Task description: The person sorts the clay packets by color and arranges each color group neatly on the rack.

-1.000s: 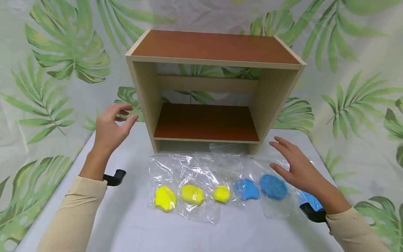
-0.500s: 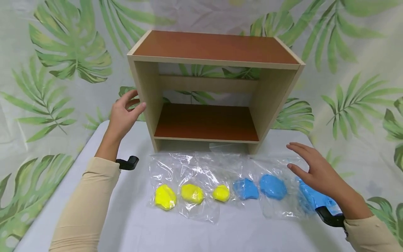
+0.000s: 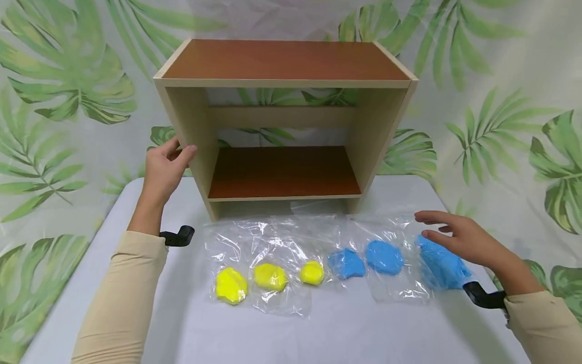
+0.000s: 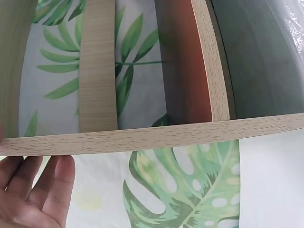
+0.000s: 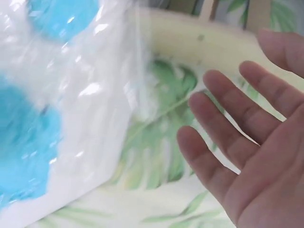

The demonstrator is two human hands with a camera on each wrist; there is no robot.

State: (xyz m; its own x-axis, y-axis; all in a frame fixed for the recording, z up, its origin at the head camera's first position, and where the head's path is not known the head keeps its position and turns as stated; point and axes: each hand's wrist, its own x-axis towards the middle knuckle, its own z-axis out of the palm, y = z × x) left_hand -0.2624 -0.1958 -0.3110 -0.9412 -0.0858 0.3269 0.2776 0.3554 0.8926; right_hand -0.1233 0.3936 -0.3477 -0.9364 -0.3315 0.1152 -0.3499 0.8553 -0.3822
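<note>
A small wooden shelf unit (image 3: 286, 60) with red-brown boards stands at the back of the table. My left hand (image 3: 161, 169) grips its left side panel (image 4: 142, 140), thumb at the front edge and fingers against the outer face. The fingertips (image 4: 65, 166) show below that panel in the left wrist view. To the right, my right hand (image 3: 468, 240) hovers with relaxed, spread fingers and holds nothing. Closest to it is a bagged blue lump (image 3: 443, 265). Two more blue lumps, a round one (image 3: 384, 257) and a smaller one (image 3: 347, 264), lie left of that.
Three yellow lumps, one at the left (image 3: 231, 285), one in the middle (image 3: 270, 276) and a smaller one (image 3: 311, 273), lie in clear plastic bags before the shelf. A leaf-print cloth (image 3: 486, 136) hangs behind the white table (image 3: 364, 333).
My left hand has moved rightward and up onto the shelf's left panel and taken hold of it. The right hand has drawn away to the right from the blue lumps. The head view has shifted.
</note>
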